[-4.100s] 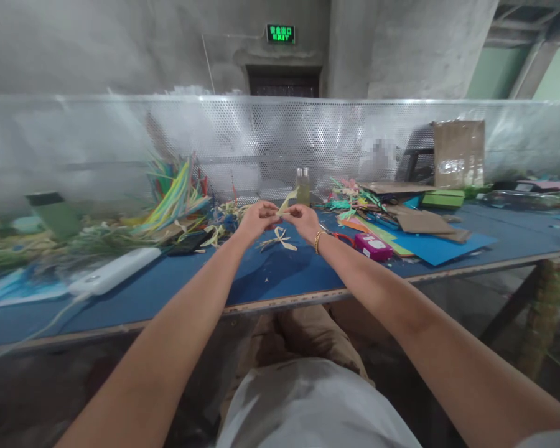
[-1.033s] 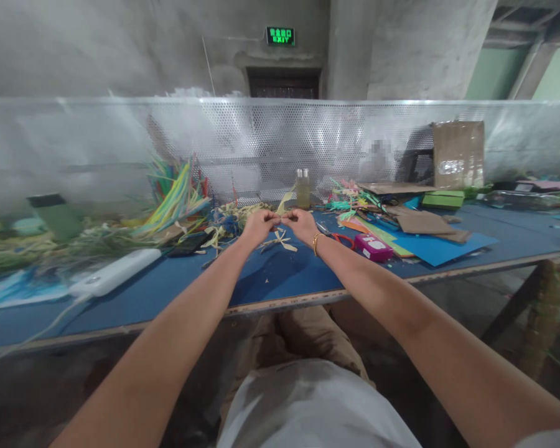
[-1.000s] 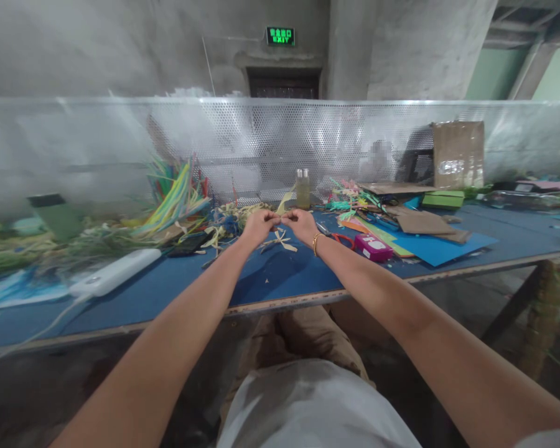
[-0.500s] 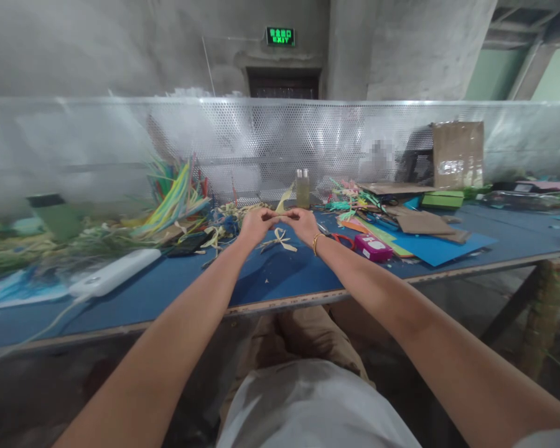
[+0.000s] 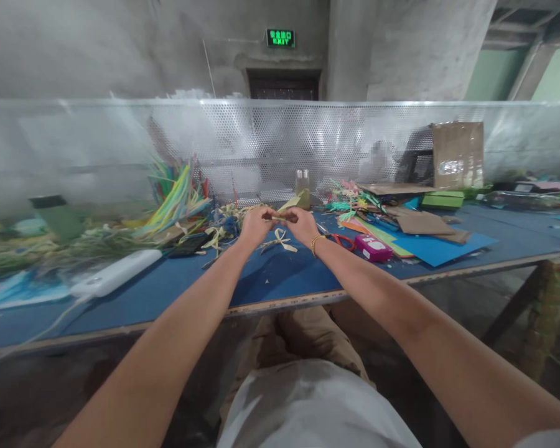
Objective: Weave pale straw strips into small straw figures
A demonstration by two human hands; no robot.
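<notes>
Working at a long blue table (image 5: 298,283), with a blue sheet (image 5: 460,249) toward three o'clock from the hands and a sheaf of coloured strips (image 5: 180,194) between nine and ten. Pinching at the dial's centre with left hand (image 5: 257,225) and right hand (image 5: 303,225), both with bent fingers drawn nearly closed, almost meeting at the tips; cannot make out the exact grip beneath the left knuckles. Beyond, a purple box (image 5: 373,247) between three and four o'clock; nearer, at six, a pale looped piece (image 5: 280,240) on the table, best kept clear of. Held between both pinches, apparently just above the table: a pale strip (image 5: 293,203), slanting toward two o'clock. Probably flimsy, so best to pinch lightly, press evenly with both thumbs, steady one side while adjusting the other, and avoid sharp tugs or stray creases.
</notes>
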